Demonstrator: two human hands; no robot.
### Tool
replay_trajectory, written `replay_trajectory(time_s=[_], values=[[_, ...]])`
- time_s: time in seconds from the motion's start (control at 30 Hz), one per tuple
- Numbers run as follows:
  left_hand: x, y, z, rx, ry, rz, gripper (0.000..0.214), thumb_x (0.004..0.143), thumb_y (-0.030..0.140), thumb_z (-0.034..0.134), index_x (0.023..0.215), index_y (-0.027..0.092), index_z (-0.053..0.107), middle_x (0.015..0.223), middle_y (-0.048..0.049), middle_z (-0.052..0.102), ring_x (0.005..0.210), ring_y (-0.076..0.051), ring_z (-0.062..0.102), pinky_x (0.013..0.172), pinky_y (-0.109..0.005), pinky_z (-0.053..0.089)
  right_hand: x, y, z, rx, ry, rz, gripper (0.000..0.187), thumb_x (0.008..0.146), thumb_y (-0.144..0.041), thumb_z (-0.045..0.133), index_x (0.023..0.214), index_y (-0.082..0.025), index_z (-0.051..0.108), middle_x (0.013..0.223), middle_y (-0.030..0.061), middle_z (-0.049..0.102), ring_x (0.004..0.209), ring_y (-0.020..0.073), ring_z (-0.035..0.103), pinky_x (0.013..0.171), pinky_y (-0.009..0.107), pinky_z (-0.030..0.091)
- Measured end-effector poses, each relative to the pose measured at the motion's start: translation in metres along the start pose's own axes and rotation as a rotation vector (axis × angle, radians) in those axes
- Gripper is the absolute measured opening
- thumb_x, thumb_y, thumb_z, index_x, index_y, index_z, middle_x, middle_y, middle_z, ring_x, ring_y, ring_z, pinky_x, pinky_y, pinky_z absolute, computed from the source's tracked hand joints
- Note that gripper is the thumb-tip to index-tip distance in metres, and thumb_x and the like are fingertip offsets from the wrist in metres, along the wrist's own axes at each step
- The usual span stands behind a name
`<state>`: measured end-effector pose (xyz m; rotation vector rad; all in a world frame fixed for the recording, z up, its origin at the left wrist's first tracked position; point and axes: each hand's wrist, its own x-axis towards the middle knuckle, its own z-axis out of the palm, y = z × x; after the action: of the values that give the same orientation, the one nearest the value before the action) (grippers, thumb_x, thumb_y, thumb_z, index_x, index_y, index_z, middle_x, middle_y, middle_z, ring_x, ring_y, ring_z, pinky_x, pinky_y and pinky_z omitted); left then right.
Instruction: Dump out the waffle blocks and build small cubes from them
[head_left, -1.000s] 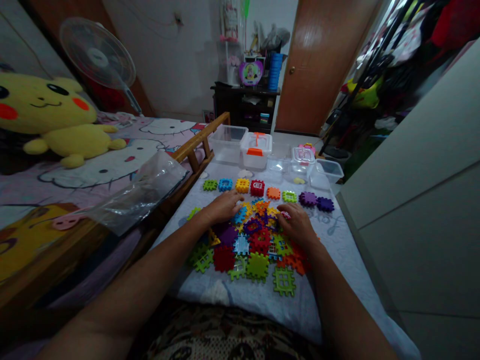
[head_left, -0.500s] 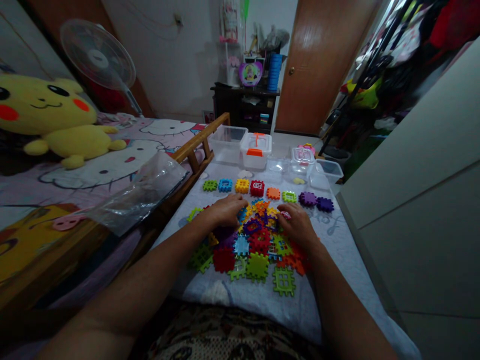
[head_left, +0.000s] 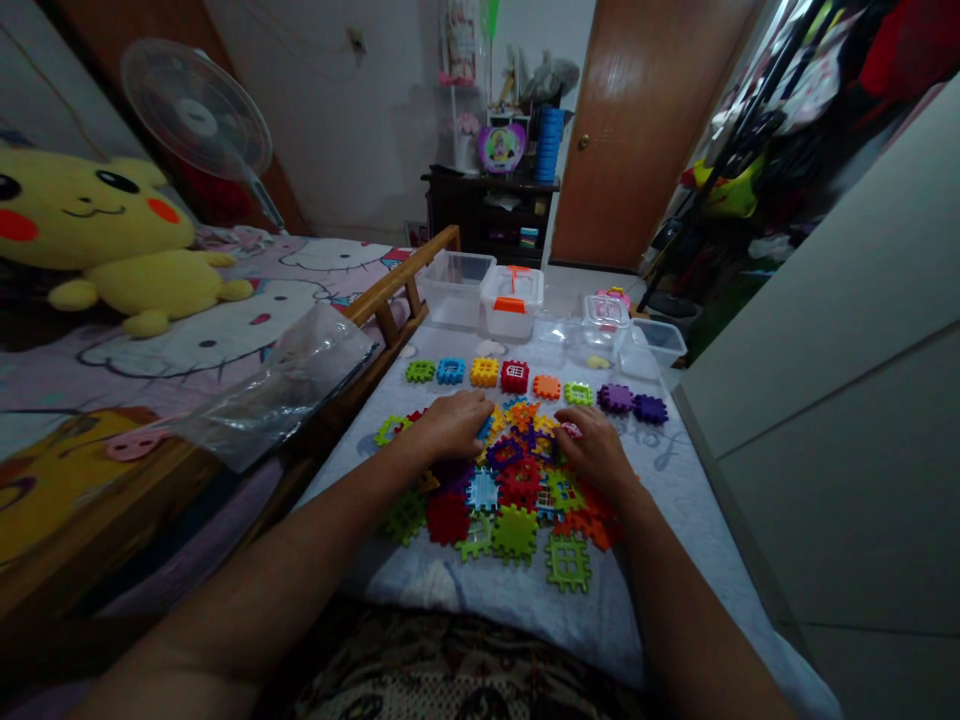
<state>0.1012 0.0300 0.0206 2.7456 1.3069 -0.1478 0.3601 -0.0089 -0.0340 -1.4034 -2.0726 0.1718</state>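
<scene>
A pile of colourful plastic interlocking building tiles lies in front of me, with a dark red tile and a green tile at its near side. My left hand rests over the pile's left part, thumb and fingers apart beside a blue tile. On the opposite side, my right hand lies with fingers apart next to a small pink-and-white piece. Purple window tiles show between the hands. The palms hide some tiles beneath them.
Beyond the pile runs a row of small stacks, including a red stack and a purple stack. Farther back stand a clear bin, an orange-latched box and other clear containers. A wooden bed rail borders the left.
My left hand has shifted slightly left and toward me, over the pile's left part. My right hand looks almost still. The row of stacks is unchanged.
</scene>
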Motion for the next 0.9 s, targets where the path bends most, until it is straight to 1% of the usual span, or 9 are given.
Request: replay_trajectory(time_s=[0.1,0.17,0.3,0.47,0.53,0.7,0.9], values=[[0.001,0.0,-0.001,0.004,-0.006,-0.002,0.031,0.075,0.033,0.066,0.102,0.021,0.061,0.113,-0.0096,0.064,0.103,-0.026,0.062,0.081,-0.034,0.052,0.0,0.002,0.001,-0.003,0.017,-0.002,0.017,0.089,-0.023,0.054,0.096,-0.018,0.069,0.097,0.0112,0.071,0.092,0.0253,0.061,0.086,0.039,0.047],[0.003,-0.001,-0.002,0.002,0.004,0.004,0.034,0.075,0.035,0.066,0.105,0.02,0.062,0.114,-0.0093,0.064,0.105,-0.026,0.061,0.084,-0.034,0.051,0.0,0.003,0.001,0.002,0.032,0.002,0.018,0.089,-0.024,0.055,0.096,-0.018,0.07,0.097,0.0111,0.072,0.093,0.0252,0.062,0.086,0.039,0.047],[0.006,-0.005,-0.004,-0.01,0.027,-0.01,0.037,0.078,0.034,0.063,0.112,0.019,0.063,0.116,-0.0094,0.065,0.11,-0.026,0.061,0.09,-0.033,0.05,0.0,0.005,-0.004,0.019,0.064,0.026,0.019,0.089,-0.025,0.055,0.097,-0.018,0.071,0.098,0.0111,0.072,0.095,0.0256,0.063,0.088,0.04,0.048],[0.009,-0.011,-0.002,-0.039,-0.048,0.01,0.051,0.074,0.043,0.071,0.117,0.019,0.061,0.122,-0.0103,0.062,0.115,-0.027,0.058,0.094,-0.034,0.048,0.0,0.008,-0.008,0.028,0.084,0.052,0.02,0.089,-0.027,0.056,0.097,-0.018,0.071,0.097,0.0108,0.073,0.094,0.0258,0.063,0.088,0.04,0.049],[0.009,-0.012,0.0,-0.042,-0.075,0.017,0.055,0.072,0.045,0.073,0.118,0.019,0.061,0.124,-0.011,0.061,0.116,-0.028,0.057,0.096,-0.035,0.047,0.0,0.009,-0.009,0.032,0.094,0.054,0.02,0.088,-0.028,0.056,0.097,-0.018,0.071,0.097,0.011,0.073,0.095,0.0259,0.063,0.088,0.04,0.049],[0.009,-0.011,0.001,-0.038,-0.085,0.033,0.055,0.07,0.041,0.073,0.119,0.018,0.06,0.124,-0.0111,0.06,0.116,-0.028,0.057,0.096,-0.035,0.047,0.0,0.011,-0.008,0.035,0.091,0.064,0.02,0.088,-0.028,0.057,0.096,-0.017,0.071,0.097,0.0111,0.073,0.094,0.0258,0.064,0.088,0.041,0.049],[0.01,-0.01,-0.002,-0.024,-0.075,0.015,0.048,0.074,0.035,0.069,0.119,0.021,0.06,0.122,-0.0096,0.064,0.115,-0.027,0.059,0.095,-0.034,0.048,-0.001,0.017,-0.01,0.062,0.12,0.108,0.022,0.087,-0.032,0.057,0.094,-0.017,0.071,0.096,0.0113,0.074,0.092,0.0259,0.065,0.085,0.042,0.051]])
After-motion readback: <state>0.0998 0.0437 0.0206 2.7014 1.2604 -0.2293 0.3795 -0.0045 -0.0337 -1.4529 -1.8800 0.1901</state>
